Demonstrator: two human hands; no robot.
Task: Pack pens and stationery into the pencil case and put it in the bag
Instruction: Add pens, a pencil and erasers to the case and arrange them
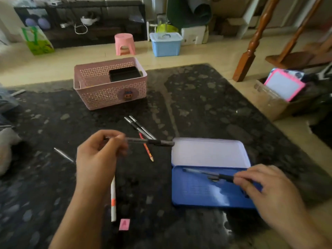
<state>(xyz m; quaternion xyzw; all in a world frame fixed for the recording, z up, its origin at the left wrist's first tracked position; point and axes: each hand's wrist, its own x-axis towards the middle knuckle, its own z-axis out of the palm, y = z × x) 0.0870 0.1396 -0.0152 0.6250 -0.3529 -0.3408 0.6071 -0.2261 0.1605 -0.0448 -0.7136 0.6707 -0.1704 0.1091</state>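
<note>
**Packing pens into the case: early stage**

Loading has only begun, judging from what lies in vs. outside the pencil case (212, 193). Case is a blue tin, lid swung open w/ its pale inner face up, on the dark mottled table (197, 105) at right-centre.

- R hand (265, 187): fingers pinch the capped end of a dark pen (206, 174), which lies slanted over the blue tray; whether it touches the tray floor cannot be told. No other item shows in the case.
- L hand (100, 153): fingers curled round a second pen (152, 141), held level above the table, tip just beside the lid's left corner, i.e. next in line.

Left to pack, approx.:
- two dark pens (140, 127) side by side, between case and basket
- red/orange pencil (146, 150), partly under the held pen
- white pencil (113, 200), by the L forearm
- small pink eraser (124, 224), near the table's front edge
- thin grey stick (63, 155), far left; too blurred to identify

Then: shut lid, put case in bag. No bag clearly identifiable; a pink perforated basket (100, 94) w/ a black tray (124, 73) inside stands well behind the pens
</note>
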